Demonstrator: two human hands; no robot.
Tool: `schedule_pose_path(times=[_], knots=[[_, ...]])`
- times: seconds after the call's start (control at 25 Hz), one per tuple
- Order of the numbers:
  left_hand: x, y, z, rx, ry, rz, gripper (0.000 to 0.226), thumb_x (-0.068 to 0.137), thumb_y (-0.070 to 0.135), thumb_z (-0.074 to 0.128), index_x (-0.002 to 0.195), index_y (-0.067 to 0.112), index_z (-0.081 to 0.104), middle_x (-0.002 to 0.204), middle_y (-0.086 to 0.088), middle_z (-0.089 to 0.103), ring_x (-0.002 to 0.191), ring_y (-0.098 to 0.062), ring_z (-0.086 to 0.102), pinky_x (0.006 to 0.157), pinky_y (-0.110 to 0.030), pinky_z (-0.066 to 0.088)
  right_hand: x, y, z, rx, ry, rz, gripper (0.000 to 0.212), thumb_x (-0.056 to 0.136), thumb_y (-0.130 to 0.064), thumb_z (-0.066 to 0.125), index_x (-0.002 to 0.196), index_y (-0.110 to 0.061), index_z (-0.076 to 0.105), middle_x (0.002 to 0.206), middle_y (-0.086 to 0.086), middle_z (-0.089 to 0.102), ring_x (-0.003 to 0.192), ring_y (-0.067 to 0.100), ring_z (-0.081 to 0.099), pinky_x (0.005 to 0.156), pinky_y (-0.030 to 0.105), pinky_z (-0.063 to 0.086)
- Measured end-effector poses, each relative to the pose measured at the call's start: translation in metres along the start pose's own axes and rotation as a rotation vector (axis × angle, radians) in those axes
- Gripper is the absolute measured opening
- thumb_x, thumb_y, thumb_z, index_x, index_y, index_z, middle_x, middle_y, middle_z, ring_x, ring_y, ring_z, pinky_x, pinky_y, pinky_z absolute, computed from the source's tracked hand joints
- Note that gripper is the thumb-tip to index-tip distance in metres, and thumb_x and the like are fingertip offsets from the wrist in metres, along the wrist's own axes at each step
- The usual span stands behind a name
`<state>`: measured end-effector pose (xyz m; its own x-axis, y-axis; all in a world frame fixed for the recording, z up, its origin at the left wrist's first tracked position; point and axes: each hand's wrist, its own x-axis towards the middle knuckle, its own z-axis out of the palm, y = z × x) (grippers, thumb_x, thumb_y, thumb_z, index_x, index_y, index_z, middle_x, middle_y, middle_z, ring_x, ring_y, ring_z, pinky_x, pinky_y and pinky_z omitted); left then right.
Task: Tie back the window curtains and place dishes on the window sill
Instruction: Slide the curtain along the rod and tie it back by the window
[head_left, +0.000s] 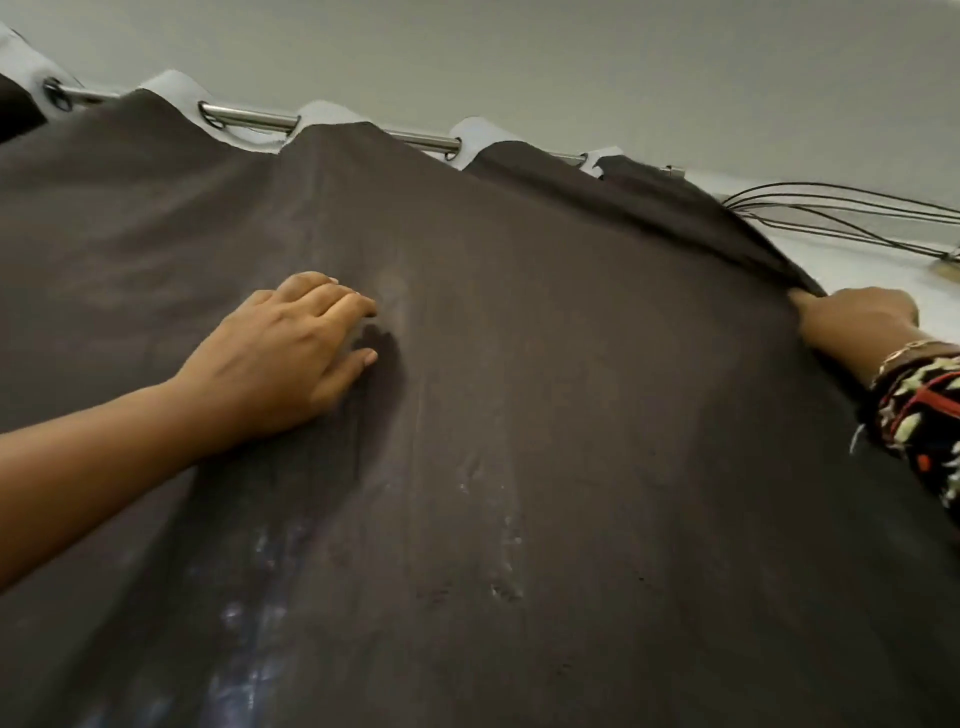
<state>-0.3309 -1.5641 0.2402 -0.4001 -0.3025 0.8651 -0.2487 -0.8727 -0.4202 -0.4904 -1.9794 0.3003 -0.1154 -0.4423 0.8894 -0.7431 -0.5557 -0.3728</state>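
The dark brown curtain (519, 415) hangs from a metal rod (249, 120). Its top hem is threaded on by eyelets (210, 115) in a white lining (322, 111), and its length falls from there down past the bottom of the view. It is drawn across and fills most of the scene, with pale smears low on the cloth. The rod slants from the upper left toward the right. The left hand (291, 353) lies on the face of the cloth left of its middle, fingers close together and lightly bent, thumb apart, holding nothing. The right hand (857, 322) pinches the curtain's right edge, thumb on the front and fingers hidden behind the fold. Its wrist carries a bracelet (904, 353) and a patterned sleeve (924, 415). Past that edge, thin dark cables (841, 208) run along a pale wall (519, 62).
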Motion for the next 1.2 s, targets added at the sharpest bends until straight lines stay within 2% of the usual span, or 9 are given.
schedule_pose_path(times=[0.12, 0.2, 0.4, 0.56, 0.68, 0.8, 0.88, 1.0, 1.2], knots=[[-0.002, -0.002, -0.002, -0.084, 0.007, -0.108, 0.047, 0.089, 0.043, 0.040, 0.125, 0.014, 0.049, 0.128, -0.008, 0.054, 0.126, -0.027, 0.040, 0.096, -0.042, 0.038, 0.009, -0.004, 0.003, 0.256, -0.024, -0.033, 0.040, 0.092, -0.013, 0.042, 0.131, -0.017, 0.046, 0.128, 0.017, 0.052, 0.116, 0.036, 0.051, 0.095, 0.040, 0.042], [-0.009, -0.002, -0.006, -0.192, 0.019, -0.219, 0.049, 0.087, 0.047, 0.038, 0.123, 0.015, 0.049, 0.127, -0.008, 0.054, 0.124, -0.027, 0.041, 0.093, -0.040, 0.037, 0.000, -0.015, 0.002, 0.395, -0.032, -0.097, 0.041, 0.087, -0.010, 0.049, 0.128, -0.016, 0.047, 0.121, 0.019, 0.054, 0.109, 0.036, 0.052, 0.086, 0.040, 0.043], [-0.023, 0.002, -0.019, -0.551, -0.002, -0.588, 0.096, 0.061, 0.079, 0.028, 0.130, 0.013, 0.041, 0.130, -0.009, 0.050, 0.117, -0.026, 0.048, 0.091, -0.041, 0.041, -0.050, -0.027, -0.006, 0.673, 0.306, -0.136, 0.036, 0.084, -0.008, 0.052, 0.119, -0.011, 0.051, 0.112, 0.029, 0.050, 0.102, 0.045, 0.048, 0.085, 0.044, 0.041], [-0.028, 0.023, -0.023, -0.510, -0.023, -0.618, 0.111, 0.051, 0.082, 0.034, 0.138, 0.013, 0.030, 0.138, -0.013, 0.037, 0.127, -0.030, 0.036, 0.100, -0.046, 0.035, -0.098, -0.065, -0.056, 0.830, 0.520, -0.239, 0.027, 0.092, -0.026, 0.046, 0.100, -0.006, 0.062, 0.102, 0.024, 0.062, 0.096, 0.041, 0.054, 0.080, 0.040, 0.041], [-0.044, 0.028, -0.026, -0.449, 0.040, -0.580, 0.096, 0.065, 0.072, 0.047, 0.138, 0.012, 0.030, 0.138, -0.013, 0.037, 0.128, -0.030, 0.033, 0.103, -0.047, 0.031, -0.132, -0.121, -0.096, 0.752, 0.344, -0.325, 0.066, 0.085, -0.068, 0.032, 0.081, -0.007, 0.059, 0.089, 0.017, 0.064, 0.090, 0.038, 0.059, 0.070, 0.037, 0.041], [-0.061, 0.021, -0.029, -0.363, 0.081, -0.542, 0.084, 0.071, 0.062, 0.051, 0.135, 0.009, 0.035, 0.137, -0.014, 0.040, 0.130, -0.031, 0.032, 0.111, -0.050, 0.019, -0.148, -0.172, -0.111, 0.642, 0.188, -0.332, 0.073, 0.074, -0.082, 0.030, 0.066, -0.011, 0.047, 0.080, 0.009, 0.057, 0.088, 0.034, 0.059, 0.063, 0.032, 0.036], [-0.071, 0.012, -0.032, -0.315, 0.055, -0.537, 0.082, 0.072, 0.061, 0.048, 0.133, 0.009, 0.037, 0.137, -0.015, 0.040, 0.132, -0.031, 0.030, 0.113, -0.052, 0.010, -0.150, -0.191, -0.115, 0.589, 0.156, -0.331, 0.058, 0.081, -0.068, 0.044, 0.084, -0.011, 0.059, 0.095, 0.008, 0.063, 0.096, 0.034, 0.059, 0.067, 0.033, 0.039], [-0.087, -0.002, -0.037, -0.267, 0.035, -0.547, 0.075, 0.075, 0.057, 0.050, 0.132, 0.009, 0.039, 0.137, -0.016, 0.040, 0.132, -0.032, 0.030, 0.113, -0.054, 0.007, -0.147, -0.198, -0.114, 0.522, 0.177, -0.332, 0.028, 0.089, -0.022, 0.050, 0.110, -0.008, 0.060, 0.115, 0.015, 0.062, 0.107, 0.036, 0.057, 0.077, 0.033, 0.042], [-0.092, -0.009, -0.039, -0.260, -0.003, -0.563, 0.071, 0.078, 0.051, 0.056, 0.132, 0.008, 0.040, 0.141, -0.019, 0.037, 0.135, -0.033, 0.027, 0.113, -0.052, 0.010, -0.123, -0.162, -0.091, 0.407, 0.204, -0.307, 0.027, 0.090, -0.009, 0.045, 0.110, -0.004, 0.062, 0.113, 0.019, 0.063, 0.105, 0.039, 0.058, 0.079, 0.035, 0.045]])
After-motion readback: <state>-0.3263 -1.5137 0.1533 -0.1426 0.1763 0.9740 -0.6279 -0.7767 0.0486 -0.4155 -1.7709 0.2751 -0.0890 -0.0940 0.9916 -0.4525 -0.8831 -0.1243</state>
